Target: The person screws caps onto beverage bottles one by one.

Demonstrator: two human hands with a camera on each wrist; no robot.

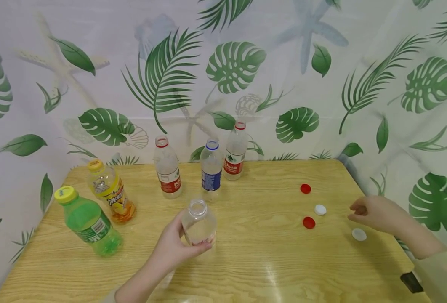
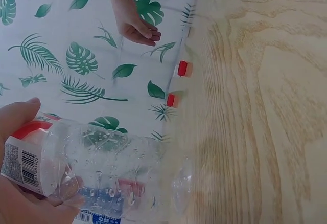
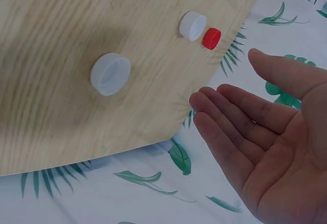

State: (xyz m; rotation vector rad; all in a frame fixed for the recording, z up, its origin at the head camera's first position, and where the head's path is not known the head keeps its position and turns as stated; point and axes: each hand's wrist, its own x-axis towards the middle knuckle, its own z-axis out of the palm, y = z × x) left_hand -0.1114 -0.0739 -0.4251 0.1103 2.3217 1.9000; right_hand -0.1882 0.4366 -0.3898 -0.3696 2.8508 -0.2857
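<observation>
My left hand (image 1: 183,240) grips a clear plastic bottle (image 1: 199,225) around its body. The bottle's mouth is uncapped, and in the left wrist view a label with a barcode (image 2: 29,165) shows under the fingers. My right hand (image 1: 375,213) is held over the right side of the table, fingers loosely bent and holding nothing. Closest to it is an upturned white cap (image 1: 359,234), seen larger in the right wrist view as a white cap (image 3: 111,74). Another white cap (image 1: 320,209) lies between two red caps, one farther back (image 1: 305,188) and one nearer (image 1: 309,222).
Along the back stand two uncapped red-labelled bottles, left (image 1: 168,170) and right (image 1: 235,153), with a blue-labelled bottle (image 1: 211,170) between them. A green bottle (image 1: 92,225) and an orange-drink bottle (image 1: 111,191), both yellow-capped, stand left. Leaf-patterned cloth (image 1: 231,67) hangs behind the table (image 1: 261,261).
</observation>
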